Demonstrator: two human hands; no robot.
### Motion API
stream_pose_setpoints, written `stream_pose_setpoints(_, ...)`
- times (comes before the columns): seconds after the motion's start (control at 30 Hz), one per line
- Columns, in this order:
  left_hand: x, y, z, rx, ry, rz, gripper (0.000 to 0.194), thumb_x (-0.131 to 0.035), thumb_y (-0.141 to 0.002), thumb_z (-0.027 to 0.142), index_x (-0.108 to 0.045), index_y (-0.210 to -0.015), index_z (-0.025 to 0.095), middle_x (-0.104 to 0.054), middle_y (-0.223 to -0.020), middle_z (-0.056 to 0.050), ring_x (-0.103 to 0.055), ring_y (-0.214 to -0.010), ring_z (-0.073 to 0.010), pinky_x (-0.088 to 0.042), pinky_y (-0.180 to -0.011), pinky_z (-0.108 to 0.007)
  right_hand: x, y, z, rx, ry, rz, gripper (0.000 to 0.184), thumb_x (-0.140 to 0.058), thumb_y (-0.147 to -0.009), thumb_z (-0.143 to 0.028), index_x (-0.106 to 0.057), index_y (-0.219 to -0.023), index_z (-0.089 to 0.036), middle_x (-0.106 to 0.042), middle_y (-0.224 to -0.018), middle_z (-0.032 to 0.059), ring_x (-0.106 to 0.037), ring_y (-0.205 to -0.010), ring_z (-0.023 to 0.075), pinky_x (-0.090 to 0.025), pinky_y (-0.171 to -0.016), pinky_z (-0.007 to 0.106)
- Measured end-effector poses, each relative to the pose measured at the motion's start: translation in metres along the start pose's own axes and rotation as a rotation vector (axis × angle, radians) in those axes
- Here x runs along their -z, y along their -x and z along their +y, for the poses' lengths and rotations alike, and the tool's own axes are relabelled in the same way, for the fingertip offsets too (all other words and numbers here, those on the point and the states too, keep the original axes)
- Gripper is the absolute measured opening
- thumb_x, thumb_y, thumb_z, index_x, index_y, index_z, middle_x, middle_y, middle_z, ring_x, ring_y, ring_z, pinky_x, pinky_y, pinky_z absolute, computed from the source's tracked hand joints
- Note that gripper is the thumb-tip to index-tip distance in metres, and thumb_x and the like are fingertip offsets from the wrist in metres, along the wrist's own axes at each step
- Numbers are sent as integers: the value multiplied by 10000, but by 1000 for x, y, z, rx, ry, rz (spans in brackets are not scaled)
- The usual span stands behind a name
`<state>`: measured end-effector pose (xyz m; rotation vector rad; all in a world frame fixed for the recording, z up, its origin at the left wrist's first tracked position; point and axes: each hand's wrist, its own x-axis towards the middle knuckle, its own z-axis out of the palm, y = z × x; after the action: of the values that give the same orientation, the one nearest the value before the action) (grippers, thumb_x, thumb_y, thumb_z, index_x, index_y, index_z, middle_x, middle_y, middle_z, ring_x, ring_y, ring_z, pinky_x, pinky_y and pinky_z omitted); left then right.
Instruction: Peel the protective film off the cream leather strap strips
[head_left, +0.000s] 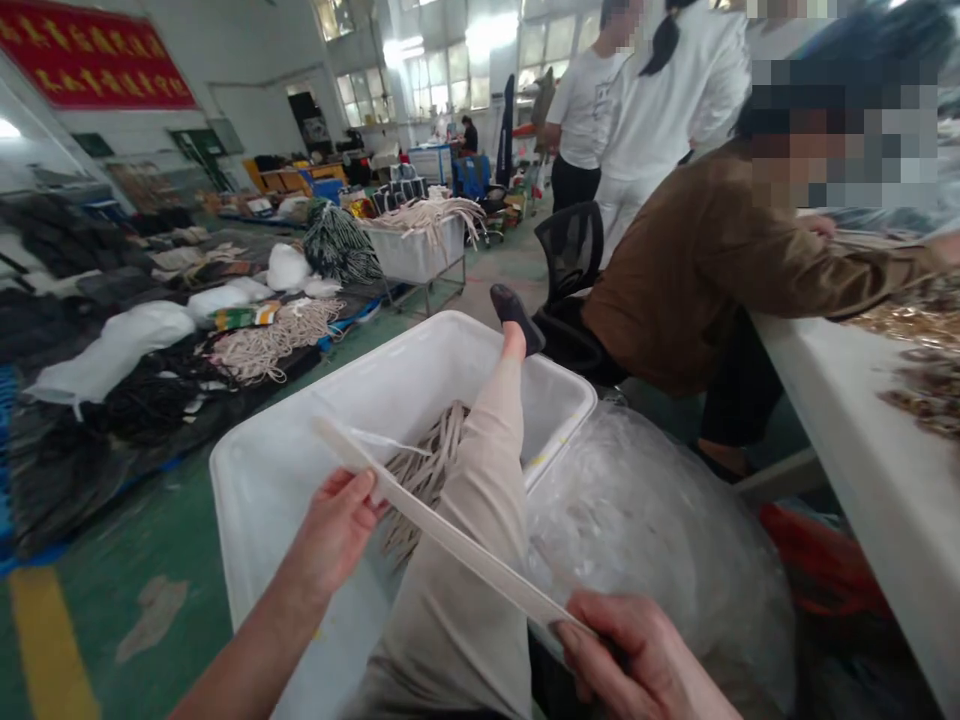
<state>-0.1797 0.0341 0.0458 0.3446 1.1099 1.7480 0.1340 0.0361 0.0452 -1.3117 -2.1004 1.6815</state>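
A long pale strap (469, 545) runs taut between my two hands, slanting across my outstretched leg (480, 490). Near its upper left end my left hand (341, 525) pinches it between thumb and fingers. At the lower right my right hand (637, 650) is wrapped round the strap's other end, and part of that end is hidden in the fist. Below the strap stands a large white plastic bin (277, 440). Inside the bin lies a pile of beige straps (427, 465), partly hidden by my leg, which rests over the bin's far rim.
Right of the bin bulges a clear plastic bag (652, 530). A person in a brown top (675, 270) sits at a white table (817, 370) holding small metallic pieces. Behind stands another white bin (420, 250) heaped with straps. Rope bundles (274, 340) and sacks lie on the floor at left.
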Motion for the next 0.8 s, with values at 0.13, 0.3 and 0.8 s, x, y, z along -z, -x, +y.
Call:
stream_pose_setpoints(0.13, 17, 33, -68, 375, 104, 101, 399, -993, -457, 249, -676, -682, 158, -571, -573, 62, -524, -514, -59, -535, -587, -207, -4, -10, 0, -45, 111, -24, 516, -401, -928, -611, -375, -596, -217, -341, -565, -32, -319, -525, 126, -254, -488, 274)
stream_pose_setpoints(0.3, 5, 70, -118, 663, 115, 40, 438, -1008, -417, 268, -709, -715, 150, -657, -670, -8, -559, -542, -78, -488, -545, -200, -23, -36, -1, -18, 177, 6, 452, -457, -925, -551, -514, -618, -224, -504, -568, 8, -459, -558, 167, -350, -517, 281)
stream_pose_setpoints(0.8, -12, 73, -127, 735, 127, -190, 423, -970, -516, 254, -721, -824, 106, -651, -699, -3, -529, -534, -58, -466, -572, -203, -20, -18, 18, 47, -5, 176, 391, -521, -947, -418, -610, -1275, -225, -622, -619, -25, -565, -524, 132, -452, -452, 196)
